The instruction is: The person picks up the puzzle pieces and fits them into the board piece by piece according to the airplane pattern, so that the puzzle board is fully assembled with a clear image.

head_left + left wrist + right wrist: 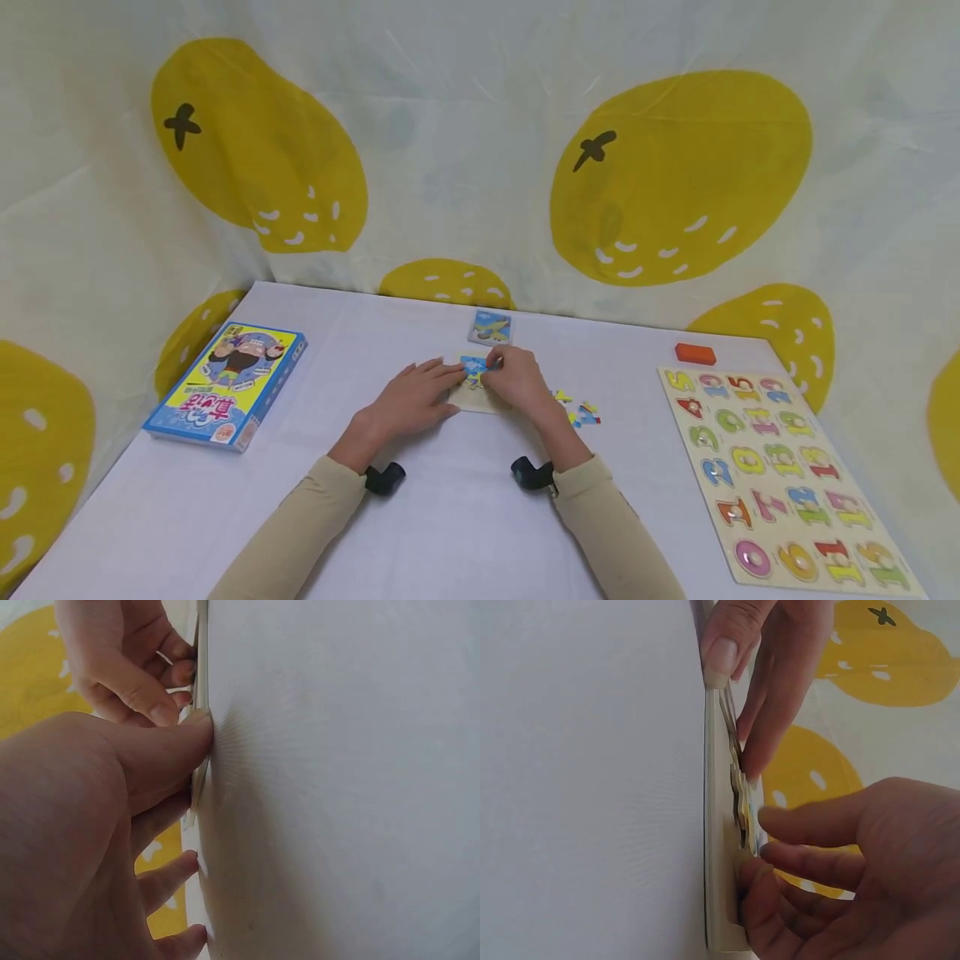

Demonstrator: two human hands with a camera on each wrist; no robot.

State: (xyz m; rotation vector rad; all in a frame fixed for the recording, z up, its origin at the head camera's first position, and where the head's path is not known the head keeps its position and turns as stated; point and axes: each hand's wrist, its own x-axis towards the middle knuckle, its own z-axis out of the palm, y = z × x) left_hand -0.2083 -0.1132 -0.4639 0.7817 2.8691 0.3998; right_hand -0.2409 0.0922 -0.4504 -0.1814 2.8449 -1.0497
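Observation:
A small wooden puzzle tray [483, 402] lies on the white table, with joined blue and yellow jigsaw pieces [474, 367] in its upper part. My left hand [412, 396] rests at the tray's left side, fingers fairly straight; its thumb [169, 746] touches the near edge and a fingertip touches the pieces. Over the right side, my right hand [517, 379] has curled fingers and pinches a jigsaw piece [756, 834], mostly hidden by the thumb and fingertips. Loose jigsaw pieces [583, 412] lie right of the right hand. A picture card [491, 327] lies behind the tray.
At the left lies a blue and yellow box [225, 383]. On the right are a wooden number board [765, 442] and an orange-red block [694, 354]. A curtain with yellow fruit prints [682, 175] hangs behind the table. Black wrist cameras [386, 479] sit inside both sleeves.

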